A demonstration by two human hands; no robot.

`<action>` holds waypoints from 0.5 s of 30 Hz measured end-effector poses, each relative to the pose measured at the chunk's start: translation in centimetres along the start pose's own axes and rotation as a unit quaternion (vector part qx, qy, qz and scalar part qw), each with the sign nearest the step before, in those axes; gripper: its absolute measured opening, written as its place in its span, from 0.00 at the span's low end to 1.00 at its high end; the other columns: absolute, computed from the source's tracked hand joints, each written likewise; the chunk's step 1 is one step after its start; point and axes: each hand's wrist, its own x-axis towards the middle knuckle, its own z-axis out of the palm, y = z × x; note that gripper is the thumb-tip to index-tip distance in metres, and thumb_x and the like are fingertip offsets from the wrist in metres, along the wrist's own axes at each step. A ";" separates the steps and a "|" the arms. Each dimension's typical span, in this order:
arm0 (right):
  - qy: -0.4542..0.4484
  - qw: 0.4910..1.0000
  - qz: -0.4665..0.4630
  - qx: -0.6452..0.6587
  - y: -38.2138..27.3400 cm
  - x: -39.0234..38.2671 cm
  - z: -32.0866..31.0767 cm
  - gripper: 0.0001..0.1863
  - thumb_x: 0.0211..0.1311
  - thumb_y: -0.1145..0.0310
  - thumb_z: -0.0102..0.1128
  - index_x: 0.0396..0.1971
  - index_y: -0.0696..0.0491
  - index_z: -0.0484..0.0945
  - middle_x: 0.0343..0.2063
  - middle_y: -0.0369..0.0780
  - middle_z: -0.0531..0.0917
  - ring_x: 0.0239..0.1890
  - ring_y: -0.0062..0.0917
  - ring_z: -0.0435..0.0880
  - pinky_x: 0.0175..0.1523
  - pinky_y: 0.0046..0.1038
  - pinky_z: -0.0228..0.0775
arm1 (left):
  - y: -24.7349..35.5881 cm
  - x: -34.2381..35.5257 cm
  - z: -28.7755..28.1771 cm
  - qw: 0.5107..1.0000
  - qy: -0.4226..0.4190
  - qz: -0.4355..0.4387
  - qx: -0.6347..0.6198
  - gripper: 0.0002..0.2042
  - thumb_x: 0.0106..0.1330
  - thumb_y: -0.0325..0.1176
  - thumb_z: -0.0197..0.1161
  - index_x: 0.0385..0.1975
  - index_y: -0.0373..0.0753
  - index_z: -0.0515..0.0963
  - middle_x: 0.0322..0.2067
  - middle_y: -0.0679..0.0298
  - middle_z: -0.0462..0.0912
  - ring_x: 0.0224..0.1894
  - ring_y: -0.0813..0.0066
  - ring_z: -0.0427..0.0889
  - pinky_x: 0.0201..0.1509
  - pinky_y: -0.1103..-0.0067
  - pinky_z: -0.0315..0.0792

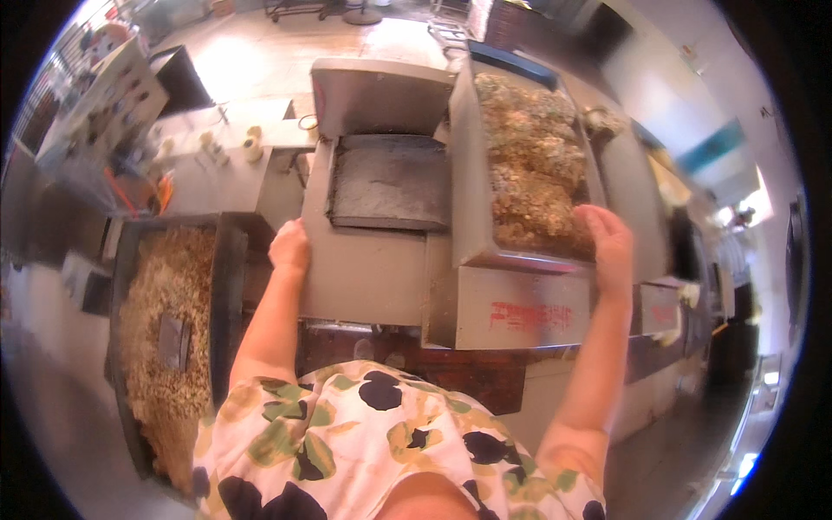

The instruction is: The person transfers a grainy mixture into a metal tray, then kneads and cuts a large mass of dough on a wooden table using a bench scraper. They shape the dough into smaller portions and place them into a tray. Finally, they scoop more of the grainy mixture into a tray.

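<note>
My left hand (290,245) is closed at the left edge of a grey metal table (364,273), its fingers curled over the rim. My right hand (608,232) is bent over the front right corner of a long metal bin (472,186). The fingers of that hand are drawn together at the lumpy brown and tan material (533,165) filling the bin. Anything between them is too small to make out. Between my hands, a dark square recess (390,182) is set into the tabletop, with a raised metal panel (381,95) behind it.
At the left stands a deep metal trough (227,303) of tan flakes or chips, with a dark flat block (174,342) lying on them. Farther back is a white side table (212,178) with small spools. More metal housings (633,191) stand right of the bin.
</note>
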 end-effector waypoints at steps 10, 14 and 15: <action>-0.025 0.999 -0.007 0.040 -0.3 0.1 0.5 0.11 0.65 0.70 0.55 0.37 0.61 0.82 0.34 0.37 0.84 0.38 0.19 0.80 0.47 0.22 0.71 | 10.6 2.3 -13.3 0.667 -0.028 -0.045 -0.743 0.20 0.70 0.44 0.52 0.15 0.46 0.63 0.12 0.74 0.59 0.13 0.84 0.55 0.15 0.83 0.47; -0.024 0.999 -0.021 0.030 -0.1 0.2 0.3 0.12 0.66 0.67 0.54 0.38 0.59 0.81 0.34 0.37 0.84 0.39 0.19 0.80 0.46 0.21 0.70 | 23.0 1.7 -19.5 0.547 -0.180 0.134 -0.806 0.09 0.71 0.37 0.52 0.33 0.39 0.73 0.21 0.70 0.70 0.17 0.84 0.63 0.17 0.86 0.56; -0.028 0.999 -0.034 0.023 0.4 0.4 0.3 0.13 0.67 0.65 0.53 0.39 0.58 0.81 0.35 0.37 0.84 0.39 0.19 0.80 0.46 0.21 0.69 | 25.3 1.6 -19.8 0.518 -0.233 0.175 -0.804 0.09 0.70 0.36 0.53 0.41 0.37 0.75 0.25 0.68 0.75 0.19 0.83 0.69 0.20 0.87 0.61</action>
